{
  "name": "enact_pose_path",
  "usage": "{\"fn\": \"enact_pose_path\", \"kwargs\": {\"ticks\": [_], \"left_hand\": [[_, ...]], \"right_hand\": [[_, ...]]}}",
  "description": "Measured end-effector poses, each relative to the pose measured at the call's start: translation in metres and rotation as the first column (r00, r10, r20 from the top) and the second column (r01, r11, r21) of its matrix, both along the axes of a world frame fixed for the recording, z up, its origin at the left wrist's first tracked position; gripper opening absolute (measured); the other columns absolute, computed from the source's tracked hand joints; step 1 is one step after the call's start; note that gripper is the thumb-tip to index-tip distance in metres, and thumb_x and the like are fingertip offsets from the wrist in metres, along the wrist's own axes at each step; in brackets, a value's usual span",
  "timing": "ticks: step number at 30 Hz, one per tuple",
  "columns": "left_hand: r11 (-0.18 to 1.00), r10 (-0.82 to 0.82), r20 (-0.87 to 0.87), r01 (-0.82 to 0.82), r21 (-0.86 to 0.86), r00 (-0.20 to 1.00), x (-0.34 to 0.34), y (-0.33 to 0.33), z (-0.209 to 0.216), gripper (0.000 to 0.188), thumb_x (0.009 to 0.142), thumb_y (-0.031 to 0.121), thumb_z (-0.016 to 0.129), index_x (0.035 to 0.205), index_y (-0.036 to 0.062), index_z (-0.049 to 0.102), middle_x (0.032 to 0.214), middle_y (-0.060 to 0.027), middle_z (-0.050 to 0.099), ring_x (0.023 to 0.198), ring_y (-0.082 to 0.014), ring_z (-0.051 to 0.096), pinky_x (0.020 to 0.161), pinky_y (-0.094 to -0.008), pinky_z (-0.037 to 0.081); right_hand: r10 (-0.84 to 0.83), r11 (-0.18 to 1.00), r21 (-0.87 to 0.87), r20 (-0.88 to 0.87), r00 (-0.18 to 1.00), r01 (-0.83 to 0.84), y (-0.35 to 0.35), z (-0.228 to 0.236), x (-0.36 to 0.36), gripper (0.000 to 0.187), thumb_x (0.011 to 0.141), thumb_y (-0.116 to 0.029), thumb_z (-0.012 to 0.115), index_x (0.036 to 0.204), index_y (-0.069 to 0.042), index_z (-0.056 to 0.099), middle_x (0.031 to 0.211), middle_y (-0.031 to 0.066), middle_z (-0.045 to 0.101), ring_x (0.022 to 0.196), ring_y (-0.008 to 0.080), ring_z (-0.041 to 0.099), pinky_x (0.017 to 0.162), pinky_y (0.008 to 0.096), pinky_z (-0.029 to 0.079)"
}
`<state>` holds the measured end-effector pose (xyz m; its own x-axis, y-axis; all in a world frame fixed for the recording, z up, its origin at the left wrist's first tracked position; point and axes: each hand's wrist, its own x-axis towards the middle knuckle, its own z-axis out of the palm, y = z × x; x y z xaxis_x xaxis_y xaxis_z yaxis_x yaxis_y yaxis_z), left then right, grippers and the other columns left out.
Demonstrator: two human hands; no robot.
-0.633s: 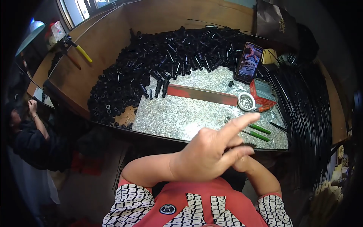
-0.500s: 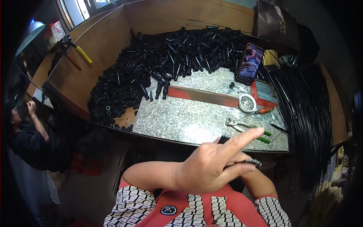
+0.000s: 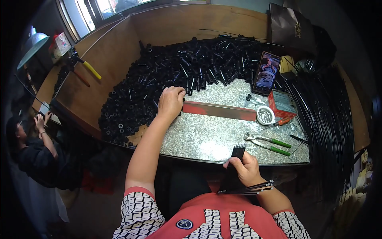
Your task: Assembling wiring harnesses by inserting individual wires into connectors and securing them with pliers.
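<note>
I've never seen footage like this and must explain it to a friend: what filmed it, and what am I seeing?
There is no machine here: these are a person's bare hands. The view looks down from a wide fisheye camera worn on the head, so straight edges bend near the rim.

The left hand reaches to the edge of a heap of black tubular parts; whether anything is in its grip is hidden. The right hand holds a bundle of thin black rods near the front edge.

On the speckled surface lie a red and dark bar, green-handled pincers and a white cup of small bits. A phone leans behind. Another person is at far left.
</note>
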<state>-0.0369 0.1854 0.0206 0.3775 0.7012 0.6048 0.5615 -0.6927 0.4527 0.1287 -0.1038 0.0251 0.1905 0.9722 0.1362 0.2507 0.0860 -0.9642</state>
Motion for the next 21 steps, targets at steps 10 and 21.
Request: {"fn": "enact_pose_path", "kwargs": {"ticks": [10, 21], "left_hand": [[0.979, 0.2, -0.304, -0.177, 0.1, 0.932, 0.03, 0.051, -0.009, 0.014, 0.077, 0.008, 0.061, 0.089, 0.0082, 0.069, 0.092, -0.0128, 0.064, 0.093, -0.0314, 0.057, 0.082, -0.043, 0.046], [0.976, 0.159, -0.493, -0.061, 0.209, 0.856, 0.022, 0.056, -0.01, 0.02, 0.073, 0.015, 0.071, 0.093, 0.0137, 0.069, 0.091, -0.0056, 0.062, 0.094, -0.0248, 0.055, 0.078, -0.0391, 0.041]], "right_hand": [[-0.018, 1.0, 0.018, 0.055, 0.998, 0.017, -0.002, 0.007, 0.003, 0.018, 0.093, -0.014, 0.055, 0.083, -0.001, 0.062, 0.074, 0.0055, 0.069, 0.064, 0.0128, 0.062, 0.06, 0.0265, 0.047], [0.025, 1.0, -0.004, -0.019, 1.0, -0.025, 0.0, 0.001, 0.005, 0.018, 0.094, -0.016, 0.055, 0.086, -0.002, 0.062, 0.076, 0.0056, 0.069, 0.068, 0.0137, 0.064, 0.063, 0.0273, 0.048]]}}
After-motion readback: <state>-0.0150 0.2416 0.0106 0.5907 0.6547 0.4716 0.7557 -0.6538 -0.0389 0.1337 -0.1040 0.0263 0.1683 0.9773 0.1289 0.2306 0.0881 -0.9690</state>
